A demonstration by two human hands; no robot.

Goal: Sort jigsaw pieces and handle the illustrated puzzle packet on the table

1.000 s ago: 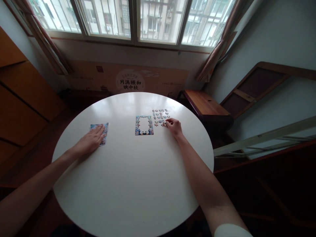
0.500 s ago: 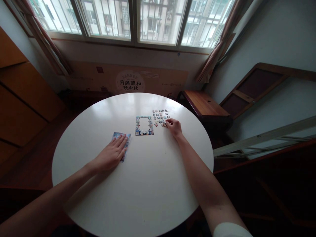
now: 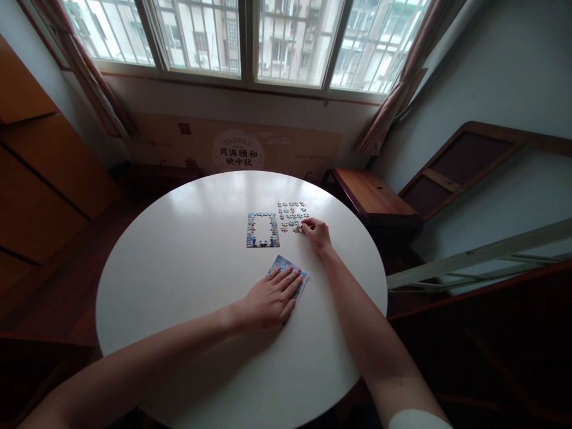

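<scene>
On the round white table (image 3: 187,262) lies a jigsaw border frame (image 3: 263,230), a rectangle of joined pieces with a bare middle. Just right of it are several loose puzzle pieces (image 3: 290,213) laid out in rows. My right hand (image 3: 316,233) rests at the lower right of those pieces, fingers curled in a pinch at one piece. My left hand (image 3: 271,302) lies flat, fingers stretched, on a colourful picture card (image 3: 289,269) in front of the frame; only the card's far edge shows.
A wooden bench or low table (image 3: 370,193) stands right of the table by the wall. A printed cardboard panel (image 3: 236,149) leans under the window. Wooden cabinets (image 3: 40,173) fill the left side. A framed panel (image 3: 473,161) leans on the right wall.
My left hand has slid the picture card across the table from the far left to just below the frame. My right hand has stayed at the loose pieces.
</scene>
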